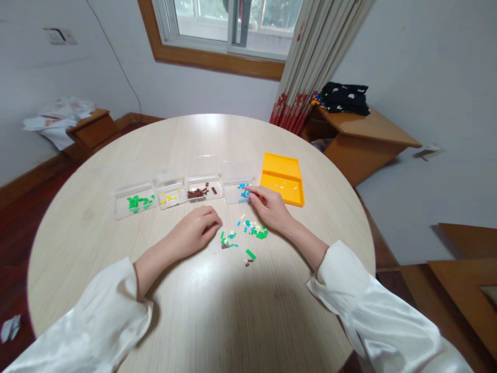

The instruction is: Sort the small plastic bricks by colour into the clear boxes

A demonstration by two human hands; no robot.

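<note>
My right hand point(271, 208) reaches over the front right of a clear plastic box point(232, 194) that holds small blue bricks point(244, 190). Its thumb and index finger are closed together; whatever is between them is too small to make out. Resting on the table left of the loose pieces, my left hand point(202, 227) has its fingers curled, with a bluish speck, seemingly a small blue brick point(220, 224), at the fingertips. Mixed loose bricks in green, blue, cream and brown lie between the hands, among them a longer green brick point(250, 254).
Left of the blue pieces stand clear boxes with brown bricks point(198, 193), yellow bricks point(169, 198) and green bricks point(140, 202). An opened orange case point(295, 199) with a few white pieces sits at the right. All are on a round wooden table point(209, 321).
</note>
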